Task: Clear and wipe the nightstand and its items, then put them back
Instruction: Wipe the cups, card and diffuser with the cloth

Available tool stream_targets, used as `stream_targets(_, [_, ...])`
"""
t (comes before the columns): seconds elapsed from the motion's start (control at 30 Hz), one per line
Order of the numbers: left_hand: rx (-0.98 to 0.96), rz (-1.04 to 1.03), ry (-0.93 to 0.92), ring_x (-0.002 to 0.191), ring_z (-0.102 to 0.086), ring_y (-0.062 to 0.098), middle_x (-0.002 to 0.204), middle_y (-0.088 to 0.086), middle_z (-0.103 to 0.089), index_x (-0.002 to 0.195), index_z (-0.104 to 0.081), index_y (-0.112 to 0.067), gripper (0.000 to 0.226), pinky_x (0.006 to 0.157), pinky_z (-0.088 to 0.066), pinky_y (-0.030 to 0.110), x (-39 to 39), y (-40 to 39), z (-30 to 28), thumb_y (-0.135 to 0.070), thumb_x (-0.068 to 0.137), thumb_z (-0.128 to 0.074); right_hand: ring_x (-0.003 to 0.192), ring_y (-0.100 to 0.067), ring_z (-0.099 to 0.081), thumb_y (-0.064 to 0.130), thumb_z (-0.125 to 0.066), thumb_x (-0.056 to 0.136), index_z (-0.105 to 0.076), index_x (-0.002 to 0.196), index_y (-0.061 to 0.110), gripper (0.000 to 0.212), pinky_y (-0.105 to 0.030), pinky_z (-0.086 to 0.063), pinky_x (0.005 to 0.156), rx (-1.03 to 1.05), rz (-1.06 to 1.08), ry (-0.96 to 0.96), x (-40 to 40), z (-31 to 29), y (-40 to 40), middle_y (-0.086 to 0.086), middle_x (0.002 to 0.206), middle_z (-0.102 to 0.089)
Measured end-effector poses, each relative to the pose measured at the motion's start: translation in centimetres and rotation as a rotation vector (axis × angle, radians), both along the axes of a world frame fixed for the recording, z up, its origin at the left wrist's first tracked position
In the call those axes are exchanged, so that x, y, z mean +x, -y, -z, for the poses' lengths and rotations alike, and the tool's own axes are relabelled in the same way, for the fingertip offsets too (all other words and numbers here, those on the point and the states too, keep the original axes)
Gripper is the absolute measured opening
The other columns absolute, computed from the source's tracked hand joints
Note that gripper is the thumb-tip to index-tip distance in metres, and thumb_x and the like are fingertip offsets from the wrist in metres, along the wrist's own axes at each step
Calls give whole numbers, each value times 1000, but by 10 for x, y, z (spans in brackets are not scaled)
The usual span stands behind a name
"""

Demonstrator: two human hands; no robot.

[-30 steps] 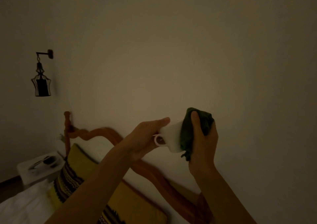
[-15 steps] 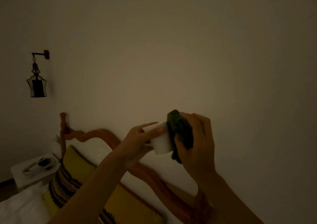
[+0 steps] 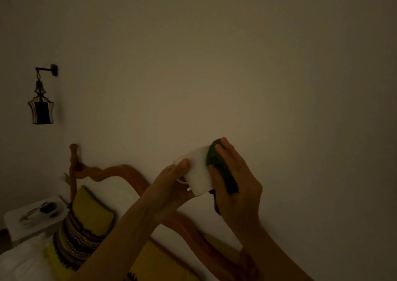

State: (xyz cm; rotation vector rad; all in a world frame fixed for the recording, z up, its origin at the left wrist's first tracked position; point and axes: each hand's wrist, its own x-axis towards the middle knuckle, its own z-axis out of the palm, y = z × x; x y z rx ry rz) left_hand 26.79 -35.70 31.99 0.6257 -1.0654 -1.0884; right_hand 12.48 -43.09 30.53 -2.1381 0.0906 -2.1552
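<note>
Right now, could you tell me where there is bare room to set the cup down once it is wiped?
On the nightstand, the top's left and near margins look bare around the dark items at its middle, though dim. The white bedding below it, left of the striped pillow, is open. Both hands are busy: the left hand holds the cup, the right hand the green cloth.

You are working in a very dim room, and a weak warm glow is falling on the wall (image 3: 214, 87) at centre while the corners are fading to dark. The wall lantern (image 3: 40, 106) is showing unlit, only as a silhouette. Grain is softening everything, the nightstand (image 3: 32, 218) is smearing into blur, and the wide lens is bending the edges
</note>
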Motion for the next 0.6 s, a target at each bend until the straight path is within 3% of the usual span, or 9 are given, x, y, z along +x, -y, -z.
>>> stream_targets(0.07, [-23, -17, 1, 112, -66, 33, 122, 16, -68, 113, -75, -15, 72, 85, -59, 45, 1, -1, -3, -47, 52, -95, 132, -15, -55, 18, -61, 96, -59, 132, 4, 39, -32, -53, 101, 74, -35, 35, 2, -6, -3, -8, 141, -57])
stream_targets(0.2, [-61, -92, 104, 100, -60, 35, 107, 19, -63, 111, -70, -7, 72, 82, -59, 41, 2, -7, -11, -50, 57, -91, 135, -32, -51, 16, -70, 92, -65, 125, 7, 35, -44, -50, 104, -221, 36, -71, 10, 4, -18, -13, 139, -59])
stream_targets(0.27, [-68, -97, 148, 106, -57, 38, 112, 21, -60, 121, -64, -2, 82, 91, -54, 47, 2, -10, -11, -51, 61, -88, 135, -32, -51, 16, -73, 90, -68, 123, 8, 34, -43, -50, 104, -230, 45, -59, 11, 6, -20, -13, 138, -59])
stream_targets(0.33, [-70, -62, 118, 112, -58, 38, 120, 22, -60, 128, -60, -2, 88, 95, -54, 51, 1, -14, -10, -49, 60, -90, 133, -24, -54, 24, -68, 93, -65, 127, 11, 37, -40, -52, 103, -13, -23, 34, 9, 2, -19, -9, 140, -59])
stream_targets(0.43, [-81, -16, 71, 110, -66, 31, 117, 13, -69, 111, -75, -16, 71, 84, -59, 42, -2, -17, -10, -49, 51, -94, 126, -9, -59, 43, -63, 90, -60, 135, 30, 46, -44, -57, 96, 469, -306, 141, 7, -6, -22, 10, 139, -61])
stream_targets(0.6, [-25, -134, 39, 129, -51, 42, 139, 27, -53, 132, -54, -2, 111, 100, -51, 54, -7, -19, -19, -60, 45, -91, 135, -15, -51, 45, -60, 95, -48, 140, 49, 47, -48, -56, 95, 355, -291, 59, 8, -4, -29, 14, 149, -49])
